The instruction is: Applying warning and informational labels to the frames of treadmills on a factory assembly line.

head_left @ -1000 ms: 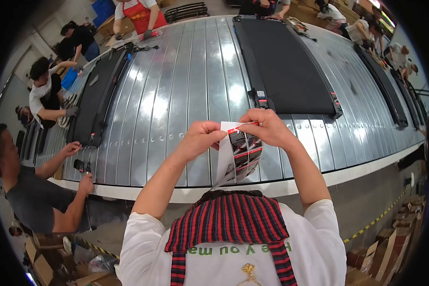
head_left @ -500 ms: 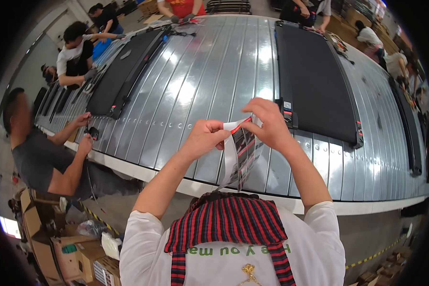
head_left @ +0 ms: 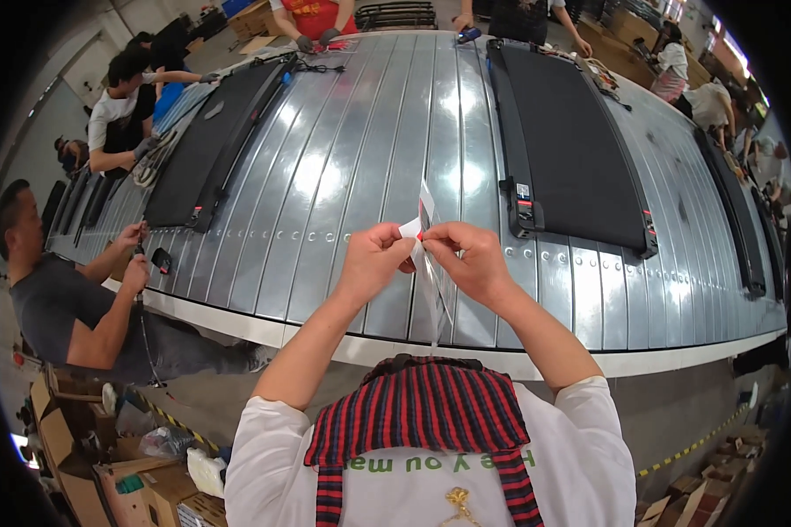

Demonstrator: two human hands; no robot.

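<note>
From the head camera I see a person leaning over a long metal table [head_left: 334, 189], both bare hands raised above its near edge. Between the hands hangs a thin sheet [head_left: 431, 294], turned nearly edge-on, so its print is mostly hidden from me. The left hand [head_left: 369, 259] pinches the sheet's white corner between thumb and forefinger. The right hand [head_left: 476, 256] has thumb and fingertips pressed together on the sheet beside a small red patch, its knuckles close to the left hand's. I can't tell whether both hold one layer. Beyond the right hand lies a wide black panel [head_left: 576, 132], well apart from the sheet; a second panel [head_left: 204, 145] rests farther left. At the left, a co-worker in a dark grey shirt [head_left: 57, 303] handles a black cable [head_left: 142, 325].
</note>
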